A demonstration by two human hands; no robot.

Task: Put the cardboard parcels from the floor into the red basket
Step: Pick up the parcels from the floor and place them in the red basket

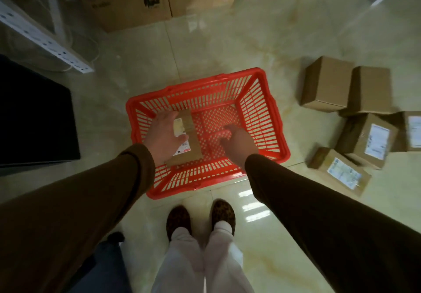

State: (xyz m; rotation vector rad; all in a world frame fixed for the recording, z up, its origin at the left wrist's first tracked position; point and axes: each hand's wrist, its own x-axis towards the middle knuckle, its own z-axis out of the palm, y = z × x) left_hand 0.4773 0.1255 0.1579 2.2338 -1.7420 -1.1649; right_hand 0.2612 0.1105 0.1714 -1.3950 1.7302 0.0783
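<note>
Overhead, a person in brown sleeves stands over a red basket (276,121) on a glossy tiled floor (136,69), both arms reaching down. Inside the basket, at its left side, sits a flat cardboard parcel (193,147) with a white shipping label whose print is too small to read. The left hand (163,134) is spread above it, fingers apart and relaxed; whether it touches the parcel cannot be told. The right hand (239,143) hangs over the basket's middle, fingers loosely curled, holding nothing. To the right of the basket, a cluster of parcels (355,115) lies on the floor, several bearing white labels, illegible from here. Along the far wall stand large cartons (136,3) with a dark scripted logo that cannot be made out. Leopard-print slippers (200,218) show just below the basket.
</note>
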